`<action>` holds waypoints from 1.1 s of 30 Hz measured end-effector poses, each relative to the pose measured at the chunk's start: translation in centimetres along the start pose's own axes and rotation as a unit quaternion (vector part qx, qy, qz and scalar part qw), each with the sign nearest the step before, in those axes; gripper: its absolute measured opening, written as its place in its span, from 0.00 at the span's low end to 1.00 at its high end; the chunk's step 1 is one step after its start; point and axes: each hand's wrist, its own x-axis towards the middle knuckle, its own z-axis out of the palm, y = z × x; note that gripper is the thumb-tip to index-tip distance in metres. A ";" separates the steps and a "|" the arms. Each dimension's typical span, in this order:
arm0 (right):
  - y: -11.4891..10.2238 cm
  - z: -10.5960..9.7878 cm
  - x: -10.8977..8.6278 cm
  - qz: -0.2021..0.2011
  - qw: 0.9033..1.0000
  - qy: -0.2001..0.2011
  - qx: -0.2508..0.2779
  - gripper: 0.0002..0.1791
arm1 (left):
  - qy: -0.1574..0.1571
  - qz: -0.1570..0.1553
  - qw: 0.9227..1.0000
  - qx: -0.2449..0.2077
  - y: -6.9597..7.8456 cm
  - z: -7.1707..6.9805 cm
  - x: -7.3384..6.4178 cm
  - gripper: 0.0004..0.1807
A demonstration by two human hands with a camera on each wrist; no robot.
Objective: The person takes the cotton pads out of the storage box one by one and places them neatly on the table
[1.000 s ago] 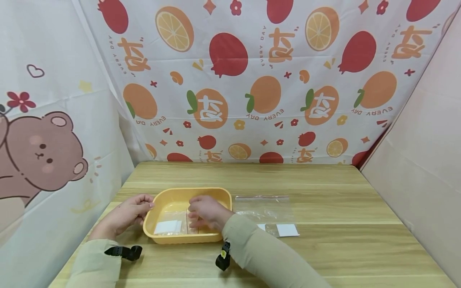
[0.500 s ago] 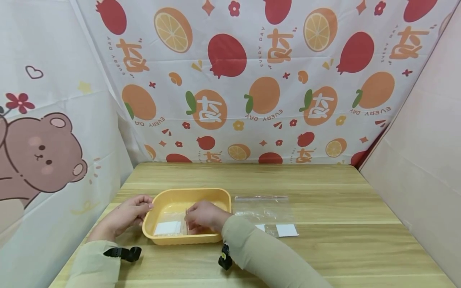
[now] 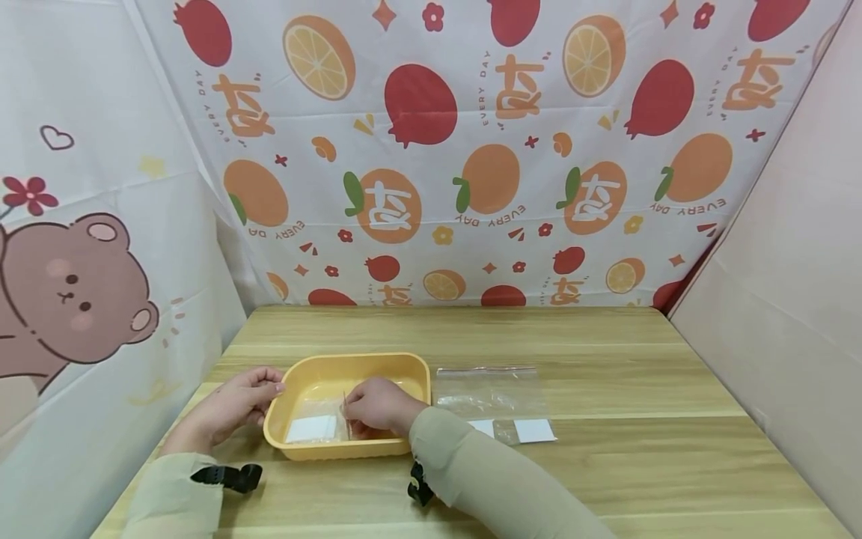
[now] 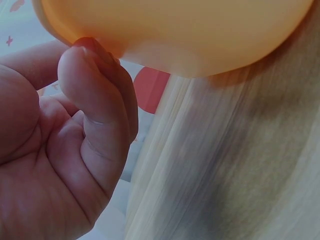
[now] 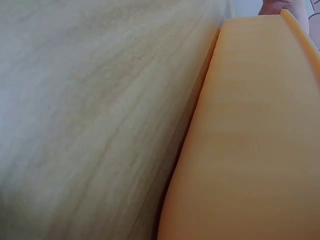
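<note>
While the left hand [image 3: 236, 403] pinches the rim of one yellow tray [image 3: 357, 368], lower left of the head view, the right hand [image 3: 378, 406] is down inside it, fingers curled on the red-lined edge of one clear bag [image 3: 318, 409]. My count: two hands, one tray, two bags. Second bag [image 3: 485, 393] lies flat on the wooden table [image 3: 640, 479], lower centre-right, just beside the tray; two white squares [image 3: 535, 430] at its near edge. At least one white piece [image 3: 311, 429] with the tray's bag; inside or under, can't tell. In the way: right sleeve [image 3: 498, 471], crossing lower centre, cuts off part of the left-hand square; tray wall blocks the right wrist view. Black straps [image 3: 229, 477], one per cuff. Fruit-print cloth [image 3: 438, 217] fills the upper frame. Tray's bag extends leftward from the right hand's fingertips, touching them; left hand sits outside the wall.
</note>
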 end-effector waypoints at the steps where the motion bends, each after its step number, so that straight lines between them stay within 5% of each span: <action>1: 0.0 0.0 0.0 -0.001 1.000 0.000 -0.004 0.09 | 0.000 0.000 1.000 0.000 0.0 0.0 0.0 0.19; 12: -0.2 -0.5 -0.2 -0.031 0.999 0.010 -0.017 0.13 | 0.002 0.000 1.000 0.002 -0.1 -0.1 0.0 0.19; 21: -0.6 -3.5 -0.4 -0.115 0.988 0.017 -0.098 0.11 | 0.004 -0.001 1.000 0.008 0.2 0.0 -0.2 0.19; 33: -1.6 -7.2 -2.4 -0.125 0.988 0.005 -0.092 0.09 | -0.003 0.009 1.000 -0.004 0.1 0.2 -0.4 0.19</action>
